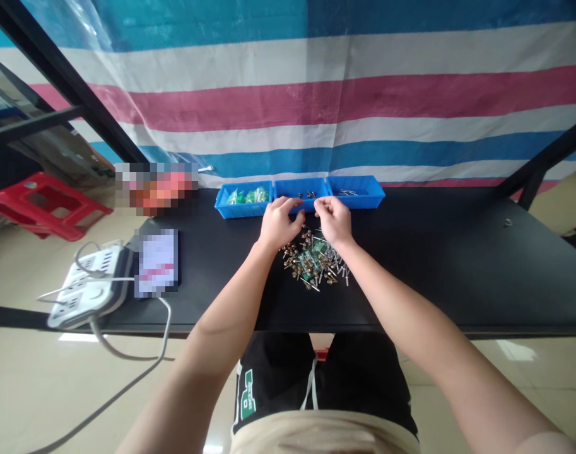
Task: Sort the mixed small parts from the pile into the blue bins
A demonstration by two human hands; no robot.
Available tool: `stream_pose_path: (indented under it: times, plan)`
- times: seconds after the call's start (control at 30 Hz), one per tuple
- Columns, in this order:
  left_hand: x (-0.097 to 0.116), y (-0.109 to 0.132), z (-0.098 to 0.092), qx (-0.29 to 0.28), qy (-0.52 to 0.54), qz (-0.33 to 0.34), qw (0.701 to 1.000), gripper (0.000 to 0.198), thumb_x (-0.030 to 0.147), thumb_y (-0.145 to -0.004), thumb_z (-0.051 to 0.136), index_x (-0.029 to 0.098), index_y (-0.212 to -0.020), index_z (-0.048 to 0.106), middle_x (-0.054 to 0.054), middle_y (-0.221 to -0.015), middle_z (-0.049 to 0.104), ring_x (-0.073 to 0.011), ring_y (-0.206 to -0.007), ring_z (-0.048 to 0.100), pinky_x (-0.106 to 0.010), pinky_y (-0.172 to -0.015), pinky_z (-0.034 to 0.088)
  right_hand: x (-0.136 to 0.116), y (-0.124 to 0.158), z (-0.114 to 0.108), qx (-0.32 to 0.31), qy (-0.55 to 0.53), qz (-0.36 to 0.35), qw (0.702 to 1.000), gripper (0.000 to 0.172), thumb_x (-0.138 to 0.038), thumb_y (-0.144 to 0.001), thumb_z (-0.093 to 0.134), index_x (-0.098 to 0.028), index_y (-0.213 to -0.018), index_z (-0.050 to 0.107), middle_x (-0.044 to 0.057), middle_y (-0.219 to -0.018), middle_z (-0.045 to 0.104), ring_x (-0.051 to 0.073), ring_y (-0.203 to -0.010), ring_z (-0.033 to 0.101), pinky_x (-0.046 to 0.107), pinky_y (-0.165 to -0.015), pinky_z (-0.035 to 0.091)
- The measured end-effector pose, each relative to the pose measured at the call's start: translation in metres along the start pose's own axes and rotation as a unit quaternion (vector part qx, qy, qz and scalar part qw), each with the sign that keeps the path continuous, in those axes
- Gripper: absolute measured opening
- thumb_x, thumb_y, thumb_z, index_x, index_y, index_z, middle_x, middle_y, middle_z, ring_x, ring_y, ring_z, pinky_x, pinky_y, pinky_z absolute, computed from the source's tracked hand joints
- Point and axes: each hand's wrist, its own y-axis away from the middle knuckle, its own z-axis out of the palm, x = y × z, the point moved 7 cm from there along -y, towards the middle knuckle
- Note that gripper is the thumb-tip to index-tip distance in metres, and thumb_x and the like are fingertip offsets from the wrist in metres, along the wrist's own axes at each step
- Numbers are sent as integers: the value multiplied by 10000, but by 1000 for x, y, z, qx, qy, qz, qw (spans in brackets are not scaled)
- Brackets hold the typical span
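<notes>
My left hand (281,222) is over the far left side of a mixed pile of small parts (311,260), its thumb apart from its curved fingers and nothing visible between them. Beside it, my right hand (335,221) has thumb and fingertips pinched together near the middle blue bin (294,188); anything in the pinch is too small to make out. The pile holds brass-coloured pieces, silver pins and green packets. A few small metal pieces lie in the middle bin. Green packets fill part of the left bin (220,203), and thin silver pins lie in the right bin (370,192).
On the table's left end are a white power strip (91,284) with cables and a blurred tablet-like object (158,261). A red stool (51,202) stands beyond on the floor. A small ring-like piece (508,222) lies far right. A striped tarp (411,94) hangs behind.
</notes>
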Motion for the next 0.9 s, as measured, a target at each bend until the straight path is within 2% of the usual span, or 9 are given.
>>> stream_pose_path:
  times: [0.13, 0.37, 0.6, 0.9]
  plan:
    - [-10, 1, -1, 1, -109, -23, 994, 359, 290, -834, 513, 180, -1160, 614, -100, -1117, 643, -266, -1058, 558, -440, -940, 405, -14, 6, 0, -3, 52, -38, 998, 271, -437, -821, 544, -177, -825, 622, 16, -635, 649, 161, -614, 610, 268, -626, 444]
    - [-15, 3, 3, -45, -163, -47, 984, 494, 379, -833, 504, 216, -1298, 524, -98, -1314, 554, -325, -1231, 424, -508, -1012, 295, -21, 11, 5, -31, 84, -72, 993, 286, -436, -853, 506, -181, -793, 620, 17, -624, 655, 152, -579, 602, 248, -590, 430]
    - [-19, 6, 9, -104, -181, -83, 975, 569, 429, -810, 508, 220, -1338, 487, -106, -1361, 518, -373, -1270, 354, -558, -1012, 257, -18, 10, 6, -34, 131, -89, 987, 331, -459, -881, 468, -189, -753, 610, 21, -615, 656, 160, -588, 608, 251, -591, 407]
    - [-20, 6, 10, -112, -188, -83, 972, 586, 450, -798, 514, 226, -1338, 483, -102, -1370, 515, -381, -1268, 347, -563, -1001, 258, -15, 11, 11, -63, 170, -93, 979, 347, -460, -893, 452, -193, -746, 619, 15, -605, 654, 157, -581, 607, 249, -595, 396]
